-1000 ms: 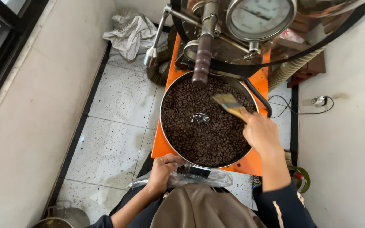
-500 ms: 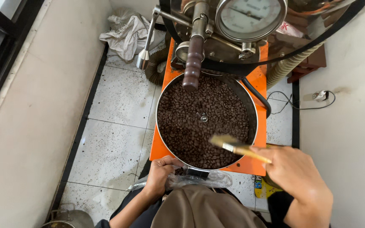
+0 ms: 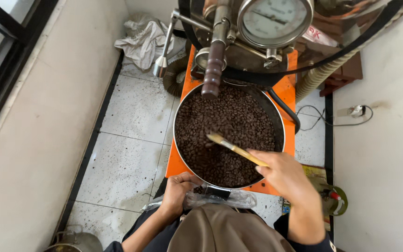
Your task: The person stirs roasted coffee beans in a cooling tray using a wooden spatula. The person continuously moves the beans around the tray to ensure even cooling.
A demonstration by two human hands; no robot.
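A floor of pale speckled square tiles (image 3: 136,140) with dark grout lines carried everything. On it stood an orange metal machine base (image 3: 176,163), which bore a round steel tray (image 3: 281,121) filled with dark roasted coffee beans (image 3: 229,130). A crumpled white cloth (image 3: 143,39) lay on the tiles near the far wall. A thin black cable (image 3: 311,119) trailed over the floor beside the base. A battered metal pot (image 3: 73,240) sat at the near left edge.

A clear plastic bag (image 3: 220,199) is seen below the near rim of the round cooling tray (image 3: 179,154), held by the left hand (image 3: 177,192). A round dial gauge (image 3: 274,19), white face with metal rim, is mounted above the tray's far edge.
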